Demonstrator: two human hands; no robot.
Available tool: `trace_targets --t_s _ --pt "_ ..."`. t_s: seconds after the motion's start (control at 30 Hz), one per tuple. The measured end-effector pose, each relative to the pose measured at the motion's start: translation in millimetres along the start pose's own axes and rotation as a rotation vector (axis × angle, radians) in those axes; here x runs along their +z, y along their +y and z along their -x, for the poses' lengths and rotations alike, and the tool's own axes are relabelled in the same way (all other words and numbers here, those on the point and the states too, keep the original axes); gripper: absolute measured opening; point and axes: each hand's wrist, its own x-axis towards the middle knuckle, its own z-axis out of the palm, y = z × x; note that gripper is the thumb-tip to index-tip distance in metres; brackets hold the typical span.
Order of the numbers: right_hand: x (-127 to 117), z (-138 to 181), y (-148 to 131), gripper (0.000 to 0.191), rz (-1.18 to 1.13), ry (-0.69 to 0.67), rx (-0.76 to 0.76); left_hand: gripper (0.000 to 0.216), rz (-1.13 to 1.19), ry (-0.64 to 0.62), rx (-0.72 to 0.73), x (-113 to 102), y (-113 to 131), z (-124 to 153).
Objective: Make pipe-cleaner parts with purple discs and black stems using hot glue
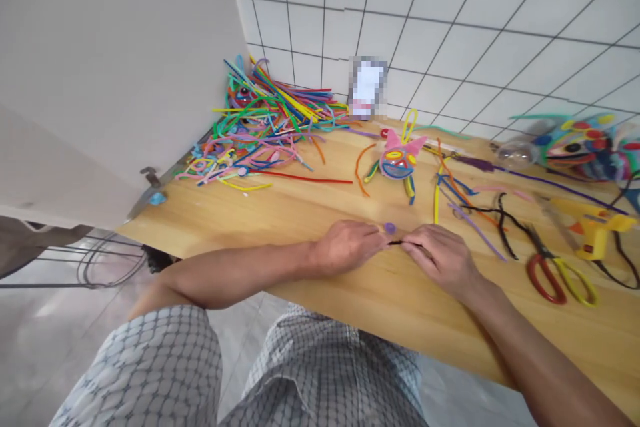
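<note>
You sit at a long wooden table [320, 213] that runs from the near right to the far left, its far edge against a tiled wall [450, 13]. Your forearms rest along the near edge, which steadies your hands for fine work close to your body.

At the far left lies a big loose heap of pipe cleaners [260, 127] in many colours, well apart from your hands, so it reads as the stock pile. At the far right edge sits a bright finished craft figure [580, 143] with a clear bulb beside it. Nearer on the right lie a yellow glue gun [595, 230] and a pair of scissors [560, 273] with one red and one yellow handle, both on the side of your right hand. A small pink cat-like figure [399, 160] with a yellow loop on top lies in the middle of the table, beyond your hands, with loose strands to its right.

Your left hand [345, 247] and right hand [445, 257] meet at the near middle of the table. Between them runs a short black pipe cleaner [396, 242], each end pinched by narrow, closed fingertips, held taut and low over the wood. A small purple bead [389, 228] sits just beyond the strand, near your left fingertips; whether it touches them you cannot tell.
</note>
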Motion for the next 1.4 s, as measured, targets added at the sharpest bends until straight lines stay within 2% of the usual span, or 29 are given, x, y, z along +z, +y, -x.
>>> trace_targets --t_s 0.2,0.63,0.77,0.9,1.1,1.2,1.4 --pt "1.7 5.2 19.4 0.016 0.082 0.028 0.015 0.042 0.154 -0.007 -0.143 -2.1 -2.2 5.8" --pt "-16.6 17.0 49.1 0.013 0.224 0.193 0.002 0.034 0.311 0.093 -0.289 -7.0 -14.2 -3.7" --pt "-22.1 23.9 58.6 0.014 0.204 0.205 0.064 0.031 0.379 0.099 -0.292 -7.1 -15.9 -5.3" --pt "-22.5 26.2 60.5 0.014 0.193 0.206 0.131 0.029 0.479 0.125 -0.355 -6.6 -17.5 -7.1" --pt "-21.0 27.6 62.0 0.022 0.198 0.279 0.344 0.033 0.551 0.142 -0.479 -8.8 -21.5 -7.8" --pt "-21.1 27.7 64.4 0.024 0.179 0.264 0.364 0.030 0.625 0.139 -0.483 -9.2 -20.9 -7.2" --pt "-19.1 27.2 63.9 0.022 0.207 0.181 0.270 0.037 0.802 0.145 -0.517 -17.2 -15.5 -7.9"
